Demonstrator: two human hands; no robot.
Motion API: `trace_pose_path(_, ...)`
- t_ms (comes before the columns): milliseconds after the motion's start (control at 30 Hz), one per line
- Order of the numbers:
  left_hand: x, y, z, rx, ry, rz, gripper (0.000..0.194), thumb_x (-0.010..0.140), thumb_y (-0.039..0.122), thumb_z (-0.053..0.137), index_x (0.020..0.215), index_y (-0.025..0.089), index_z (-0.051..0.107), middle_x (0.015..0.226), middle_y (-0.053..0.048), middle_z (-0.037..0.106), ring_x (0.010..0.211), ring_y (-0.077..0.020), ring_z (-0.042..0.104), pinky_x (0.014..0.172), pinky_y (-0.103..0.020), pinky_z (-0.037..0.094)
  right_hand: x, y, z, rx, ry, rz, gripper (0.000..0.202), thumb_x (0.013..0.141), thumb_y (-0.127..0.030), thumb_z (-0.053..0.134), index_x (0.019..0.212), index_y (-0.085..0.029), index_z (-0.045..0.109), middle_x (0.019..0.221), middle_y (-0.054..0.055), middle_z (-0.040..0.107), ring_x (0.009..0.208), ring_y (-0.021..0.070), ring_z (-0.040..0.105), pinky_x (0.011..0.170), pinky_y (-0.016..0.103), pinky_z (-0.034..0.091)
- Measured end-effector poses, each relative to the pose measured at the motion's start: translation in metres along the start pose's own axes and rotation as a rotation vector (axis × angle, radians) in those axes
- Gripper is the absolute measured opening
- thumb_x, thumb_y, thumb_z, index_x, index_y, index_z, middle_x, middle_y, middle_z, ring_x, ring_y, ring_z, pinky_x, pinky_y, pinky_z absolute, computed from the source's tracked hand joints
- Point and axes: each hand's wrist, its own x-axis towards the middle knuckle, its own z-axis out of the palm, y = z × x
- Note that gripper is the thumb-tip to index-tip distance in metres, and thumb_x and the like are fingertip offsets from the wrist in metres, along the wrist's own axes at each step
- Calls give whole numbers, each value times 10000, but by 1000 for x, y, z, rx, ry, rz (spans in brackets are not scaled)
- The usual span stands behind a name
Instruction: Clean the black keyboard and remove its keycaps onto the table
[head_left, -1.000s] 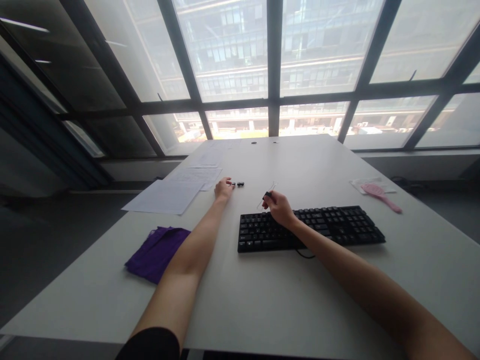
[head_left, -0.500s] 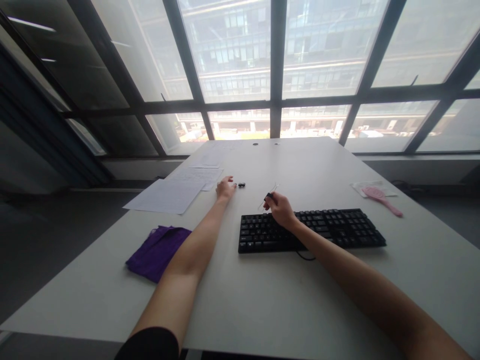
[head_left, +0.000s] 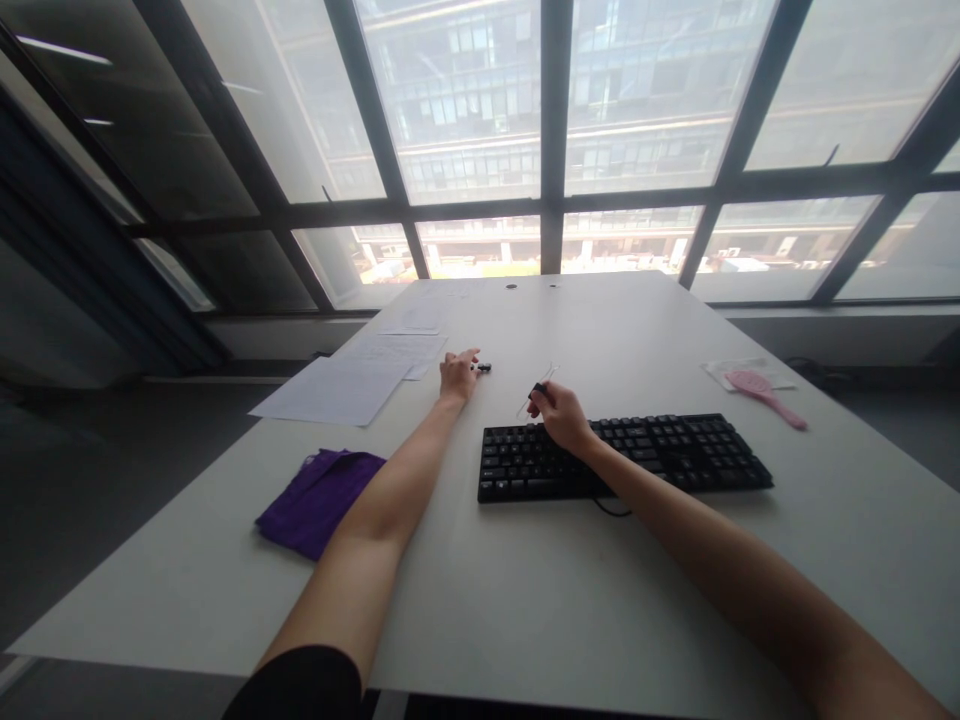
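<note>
My left hand (head_left: 457, 376) reaches over the white table, fingers apart and stretched out, right beside a few small black pieces (head_left: 484, 368) that look like loose keycaps. The fingers partly cover these pieces, and I cannot tell whether they touch. In my right hand (head_left: 559, 414), closed above the upper left part of a black keyboard (head_left: 675, 455), is a wire keycap puller (head_left: 537, 389) with a black middle. Its thin wires stick out at both ends. The hand and forearm hide some of the keys.
Paper sheets (head_left: 337, 388) lie at the left, with a folded purple cloth (head_left: 319, 500) nearer, partly behind my left arm. A pink hairbrush (head_left: 757, 388) rests on a clear plastic bag (head_left: 716, 374) at the right. Large windows stand beyond the table's far edge.
My left hand has moved slightly right and forward, so its fingers now overlap the small black pieces. My right hand stays in place with the keycap puller.
</note>
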Motion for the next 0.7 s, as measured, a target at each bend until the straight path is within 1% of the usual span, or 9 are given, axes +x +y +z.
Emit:
trace_pose_path(233, 2, 1, 0, 24, 2, 1, 482, 846, 124, 678, 1311, 236, 621, 1087, -79, 721, 1094, -294, 543, 956, -419, 429, 0, 1, 0, 5, -2, -1, 225, 910, -339, 523, 728, -211, 558, 642, 9, 648, 607, 158, 611, 633, 285, 467)
trace_pose_path(533, 2, 3, -2, 13, -6, -20, 508, 839, 108, 662, 1325, 243, 608, 1104, -82, 715, 1102, -297, 540, 962, -428, 438, 0, -1, -1, 12, 0, 6, 228, 910, -347, 533, 733, -206, 563, 649, 11, 651, 610, 161, 613, 639, 290, 469)
trace_pose_path(633, 0, 6, -5, -5, -2, -29, 502, 829, 110, 664, 1309, 245, 616, 1116, -81, 716, 1108, -295, 545, 965, -423, 435, -1, -3, -1, 8, 3, 9, 232, 909, -348, 534, 726, -208, 558, 643, 9, 648, 607, 159, 613, 635, 286, 469)
trace_pose_path(700, -1, 9, -10, -24, 12, -38, 484, 831, 116, 658, 1296, 243, 617, 1143, -75, 710, 1118, -287, 552, 975, -413, 428, -1, -4, -1, 8, 4, 11, 236, 912, -347, 529, 723, -208, 556, 644, 12, 648, 607, 160, 613, 634, 287, 471)
